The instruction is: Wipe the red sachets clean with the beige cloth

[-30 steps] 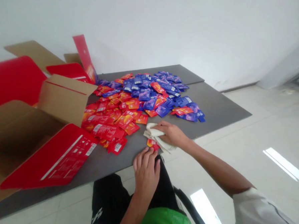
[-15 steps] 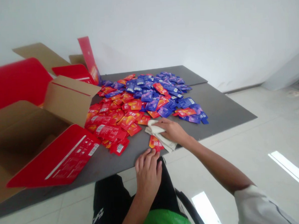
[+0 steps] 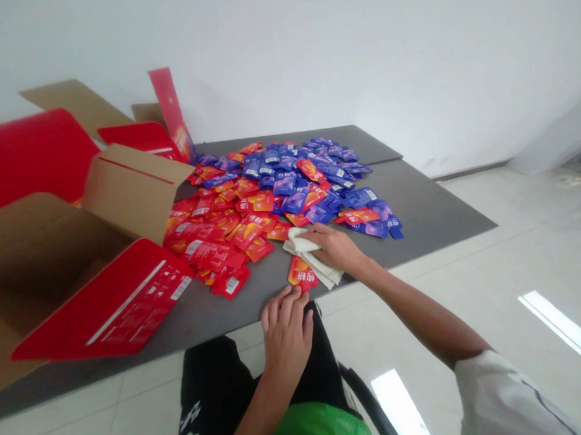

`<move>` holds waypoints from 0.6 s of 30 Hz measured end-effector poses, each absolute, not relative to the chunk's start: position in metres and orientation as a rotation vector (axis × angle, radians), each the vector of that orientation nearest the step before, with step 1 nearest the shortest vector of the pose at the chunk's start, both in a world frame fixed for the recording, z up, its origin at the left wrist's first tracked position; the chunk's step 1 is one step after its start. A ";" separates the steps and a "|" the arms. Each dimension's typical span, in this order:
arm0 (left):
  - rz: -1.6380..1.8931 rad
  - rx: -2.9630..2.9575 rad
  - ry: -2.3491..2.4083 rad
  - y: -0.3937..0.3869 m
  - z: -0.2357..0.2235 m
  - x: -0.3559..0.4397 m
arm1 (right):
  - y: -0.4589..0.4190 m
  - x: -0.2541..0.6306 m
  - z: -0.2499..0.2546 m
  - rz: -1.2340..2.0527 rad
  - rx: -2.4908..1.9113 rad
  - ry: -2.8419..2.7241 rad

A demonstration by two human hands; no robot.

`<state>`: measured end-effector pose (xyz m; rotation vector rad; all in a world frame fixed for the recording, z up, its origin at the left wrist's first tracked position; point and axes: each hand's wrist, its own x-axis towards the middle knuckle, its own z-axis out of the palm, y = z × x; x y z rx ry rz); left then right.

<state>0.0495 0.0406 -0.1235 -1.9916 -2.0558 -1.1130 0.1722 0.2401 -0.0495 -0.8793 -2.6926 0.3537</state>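
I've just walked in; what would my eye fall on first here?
Most likely the heap of red and blue packets spread across the grey table, with a big open red box to the left. Near the front edge, the right hand holds a pale cloth partly over a single red-orange packet, whose near end the left hand touches.

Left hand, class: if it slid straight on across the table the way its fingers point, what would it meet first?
The left hand would first meet the lone red-orange packet, whose near edge its fingers seem to touch; beyond that, probably the white cloth in the right hand.
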 end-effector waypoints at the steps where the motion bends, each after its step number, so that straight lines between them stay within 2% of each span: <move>1: -1.118 -1.990 -2.057 0.041 -0.123 0.050 | 0.244 0.173 -0.045 0.313 -0.905 -2.683; 8: -1.012 -1.960 -2.118 0.039 -0.124 0.052 | 0.189 0.177 -0.052 0.484 -0.566 -2.779; 11: -1.048 -1.981 -2.079 0.040 -0.123 0.051 | 0.207 0.174 -0.058 0.490 -0.679 -2.749; 15: -1.090 -1.982 -2.046 0.041 -0.121 0.050 | 0.250 0.173 -0.048 0.287 -0.939 -2.708; 18: -1.101 -1.985 -2.062 0.041 -0.123 0.051 | 0.239 0.177 -0.043 0.281 -0.885 -2.687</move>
